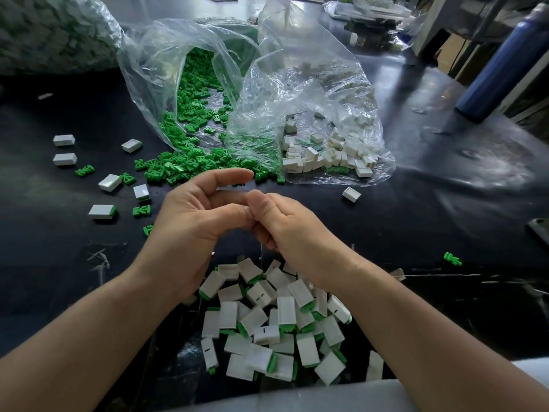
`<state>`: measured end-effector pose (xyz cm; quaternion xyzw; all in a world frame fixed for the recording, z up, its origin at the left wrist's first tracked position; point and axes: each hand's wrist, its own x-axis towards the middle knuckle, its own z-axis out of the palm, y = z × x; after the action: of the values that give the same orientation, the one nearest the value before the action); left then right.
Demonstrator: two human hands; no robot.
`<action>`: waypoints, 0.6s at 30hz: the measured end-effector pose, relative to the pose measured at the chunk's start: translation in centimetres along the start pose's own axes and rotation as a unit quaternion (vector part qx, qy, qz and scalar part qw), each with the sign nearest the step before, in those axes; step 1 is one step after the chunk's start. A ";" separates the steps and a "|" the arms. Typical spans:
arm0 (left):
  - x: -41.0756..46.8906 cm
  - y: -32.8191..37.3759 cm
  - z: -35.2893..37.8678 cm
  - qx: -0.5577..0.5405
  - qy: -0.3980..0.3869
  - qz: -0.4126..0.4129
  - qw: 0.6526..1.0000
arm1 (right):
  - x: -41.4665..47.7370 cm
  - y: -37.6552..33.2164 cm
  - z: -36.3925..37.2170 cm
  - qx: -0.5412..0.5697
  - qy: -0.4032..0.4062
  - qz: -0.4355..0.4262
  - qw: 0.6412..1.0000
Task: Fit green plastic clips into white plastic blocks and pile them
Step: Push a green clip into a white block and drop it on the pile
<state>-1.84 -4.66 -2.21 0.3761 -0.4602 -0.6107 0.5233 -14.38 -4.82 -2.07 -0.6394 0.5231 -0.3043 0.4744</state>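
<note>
Where the left hand (190,215) and right hand (292,228) meet above the near pile of clipped blocks (276,325), fingers curl together; any pinched piece is hidden.

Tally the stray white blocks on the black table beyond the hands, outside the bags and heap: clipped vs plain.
Plain white blocks: 5
White blocks with green clip: 2
Total: 7

Black glossy table (416,215), scuffed near the front, pale light reflecting on far rt part. Dark blue bottle (502,66) stands at rt edge. Behind: blurred stacked clutter (371,22), brown cardboard (454,52).
</note>
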 end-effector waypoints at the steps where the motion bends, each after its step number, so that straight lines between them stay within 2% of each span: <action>1: 0.0 0.0 0.0 -0.001 0.000 0.000 1.000 | 0.0 0.0 0.0 -0.003 0.000 -0.002 1.000; 8: 0.0 0.0 0.2 -0.014 0.005 -0.007 1.000 | -0.3 -0.4 -0.2 -0.050 0.000 -0.016 0.999; 18: 0.0 -0.1 0.3 -0.012 0.016 -0.006 1.000 | -0.3 -0.4 -0.2 -0.062 0.010 -0.014 0.998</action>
<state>-2.19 -4.64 -2.19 0.3825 -0.4417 -0.6133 0.5314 -14.46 -4.63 -1.61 -0.6720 0.5364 -0.2845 0.4240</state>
